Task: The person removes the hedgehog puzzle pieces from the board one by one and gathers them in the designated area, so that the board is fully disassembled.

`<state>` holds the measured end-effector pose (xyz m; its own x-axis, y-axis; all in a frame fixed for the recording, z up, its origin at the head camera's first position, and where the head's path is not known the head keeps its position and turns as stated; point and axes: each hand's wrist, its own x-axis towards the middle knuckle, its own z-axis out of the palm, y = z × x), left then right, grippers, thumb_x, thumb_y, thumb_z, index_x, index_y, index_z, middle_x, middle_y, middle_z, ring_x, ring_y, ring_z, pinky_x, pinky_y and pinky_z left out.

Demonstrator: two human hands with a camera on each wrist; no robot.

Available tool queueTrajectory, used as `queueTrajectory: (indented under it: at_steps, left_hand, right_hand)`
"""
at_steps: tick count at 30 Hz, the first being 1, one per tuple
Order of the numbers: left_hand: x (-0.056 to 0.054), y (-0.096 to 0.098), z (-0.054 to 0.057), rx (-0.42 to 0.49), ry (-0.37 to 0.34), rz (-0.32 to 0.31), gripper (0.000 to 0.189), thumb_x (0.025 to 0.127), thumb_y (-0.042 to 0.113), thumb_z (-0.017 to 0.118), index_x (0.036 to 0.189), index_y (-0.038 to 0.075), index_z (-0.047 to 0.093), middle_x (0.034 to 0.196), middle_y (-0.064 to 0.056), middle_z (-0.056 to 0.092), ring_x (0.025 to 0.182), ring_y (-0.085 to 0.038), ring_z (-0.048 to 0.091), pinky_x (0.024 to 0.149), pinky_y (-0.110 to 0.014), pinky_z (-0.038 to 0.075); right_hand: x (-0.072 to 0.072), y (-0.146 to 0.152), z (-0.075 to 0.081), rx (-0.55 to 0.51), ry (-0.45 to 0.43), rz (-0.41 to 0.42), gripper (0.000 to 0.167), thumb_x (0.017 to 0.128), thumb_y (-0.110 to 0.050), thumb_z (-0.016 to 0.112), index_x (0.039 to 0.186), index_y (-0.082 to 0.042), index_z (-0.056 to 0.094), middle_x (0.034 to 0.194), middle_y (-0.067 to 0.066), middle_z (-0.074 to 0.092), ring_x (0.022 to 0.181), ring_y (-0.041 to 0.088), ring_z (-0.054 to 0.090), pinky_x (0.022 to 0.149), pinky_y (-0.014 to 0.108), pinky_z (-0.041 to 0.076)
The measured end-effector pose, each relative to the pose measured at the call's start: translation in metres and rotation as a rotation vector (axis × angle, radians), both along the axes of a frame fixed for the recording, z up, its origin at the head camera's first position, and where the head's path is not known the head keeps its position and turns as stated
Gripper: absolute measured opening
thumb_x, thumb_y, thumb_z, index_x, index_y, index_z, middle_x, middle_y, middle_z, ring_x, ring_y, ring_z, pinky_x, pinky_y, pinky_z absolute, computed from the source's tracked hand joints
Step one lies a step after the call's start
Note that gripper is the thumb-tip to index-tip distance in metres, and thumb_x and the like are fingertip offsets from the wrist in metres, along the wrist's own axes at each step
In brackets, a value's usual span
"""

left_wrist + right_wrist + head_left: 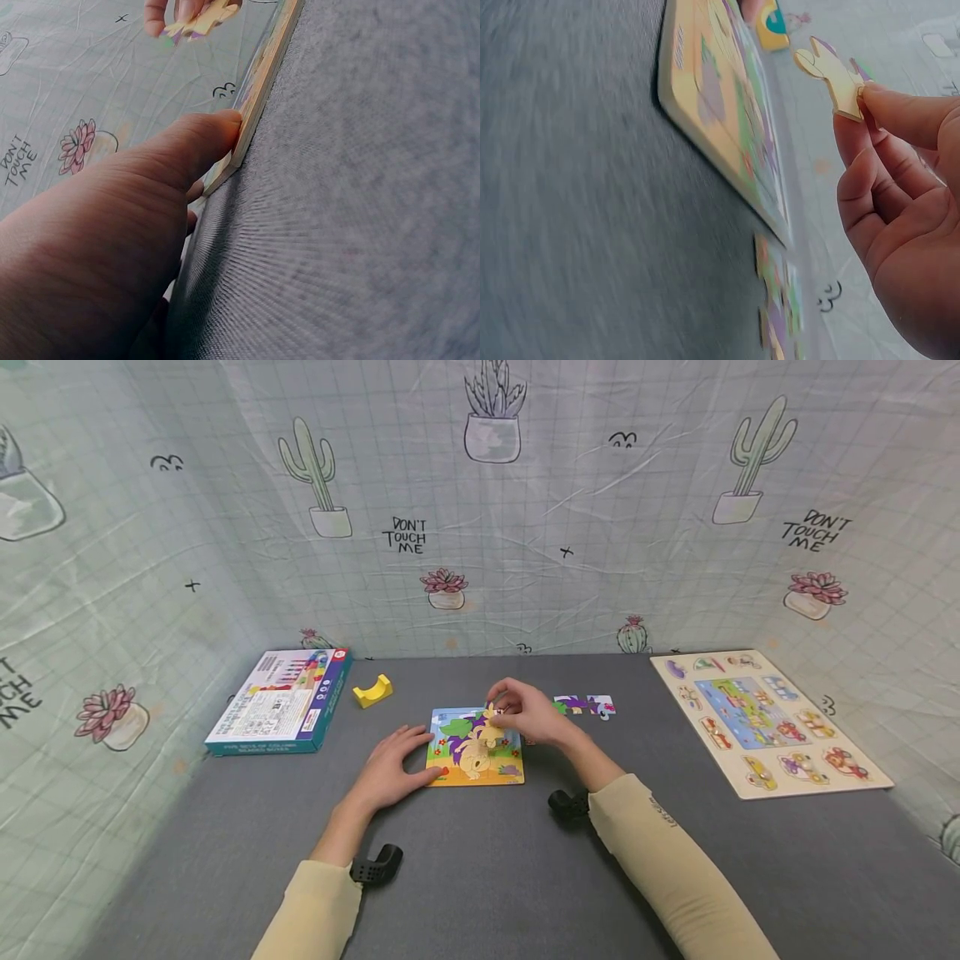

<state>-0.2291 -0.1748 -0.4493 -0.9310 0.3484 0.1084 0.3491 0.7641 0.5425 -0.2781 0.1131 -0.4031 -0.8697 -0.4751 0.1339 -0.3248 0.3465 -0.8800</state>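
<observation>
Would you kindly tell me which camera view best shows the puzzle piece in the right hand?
The right wrist view: there the puzzle piece appears clearly, mostly uncovered, pinched by the right hand. The head view shows it small and partly covered; the left wrist view catches it near the top edge, also partly covered.

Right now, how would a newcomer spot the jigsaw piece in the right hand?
On the gray table, find the puzzle board that the left hand touches. Above it, the right hand pinches a cream-and-purple jigsaw piece. Unlike loose pieces lying right of the board, this one is held aloft.
</observation>
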Motion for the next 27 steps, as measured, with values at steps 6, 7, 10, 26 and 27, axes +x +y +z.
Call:
queueTrajectory:
  at_steps: [6, 7, 10, 26, 27]
  left_hand:
    - [0.001, 0.000, 0.001, 0.005, 0.010, -0.010, 0.069, 0.089, 0.045, 0.074, 0.145, 0.009, 0.056, 0.154, -0.013, 0.045, 0.148, -0.038, 0.026, 0.117, -0.061, 0.018]
    - [0.001, 0.000, 0.001, 0.006, 0.010, -0.011, 0.069, 0.089, 0.045, 0.074, 0.145, 0.009, 0.056, 0.154, -0.013, 0.045, 0.148, -0.038, 0.026, 0.117, -0.060, 0.018]
    - [0.002, 0.000, 0.001, 0.004, 0.010, -0.010, 0.068, 0.089, 0.045, 0.074, 0.145, 0.009, 0.056, 0.153, -0.013, 0.046, 0.148, -0.038, 0.026, 0.117, -0.060, 0.018]
    - [0.002, 0.000, 0.001, 0.006, 0.004, -0.010, 0.068, 0.090, 0.043, 0.074, 0.145, 0.008, 0.055, 0.154, -0.013, 0.045, 0.148, -0.039, 0.025, 0.116, -0.061, 0.018]
    - [0.002, 0.000, 0.001, 0.007, 0.004, -0.009, 0.068, 0.090, 0.043, 0.074, 0.145, 0.008, 0.055, 0.154, -0.013, 0.045, 0.148, -0.039, 0.026, 0.116, -0.062, 0.018]
  right_hand:
    - [-0.001, 0.022, 0.001, 0.014, -0.002, -0.044, 0.031, 0.095, -0.004, 0.070, 0.124, 0.001, 0.058, 0.095, 0.008, 0.069, 0.085, 0.024, 0.066, 0.078, 0.040, 0.051]
    - [-0.001, 0.026, 0.001, 0.020, -0.001, -0.052, 0.031, 0.096, -0.005, 0.070, 0.124, 0.001, 0.058, 0.095, 0.008, 0.068, 0.085, 0.024, 0.066, 0.078, 0.040, 0.050]
    - [-0.001, 0.038, 0.001, 0.034, -0.002, -0.073, 0.030, 0.096, -0.005, 0.069, 0.123, 0.000, 0.058, 0.093, 0.008, 0.068, 0.083, 0.026, 0.064, 0.076, 0.038, 0.050]
    - [0.005, 0.087, -0.003, 0.076, -0.039, -0.097, 0.031, 0.097, 0.001, 0.066, 0.124, 0.011, 0.053, 0.098, 0.023, 0.068, 0.084, 0.033, 0.064, 0.068, 0.038, 0.047]
    - [0.005, 0.089, -0.003, 0.078, -0.039, -0.096, 0.032, 0.097, 0.000, 0.066, 0.124, 0.011, 0.053, 0.098, 0.023, 0.068, 0.083, 0.033, 0.063, 0.066, 0.036, 0.046]
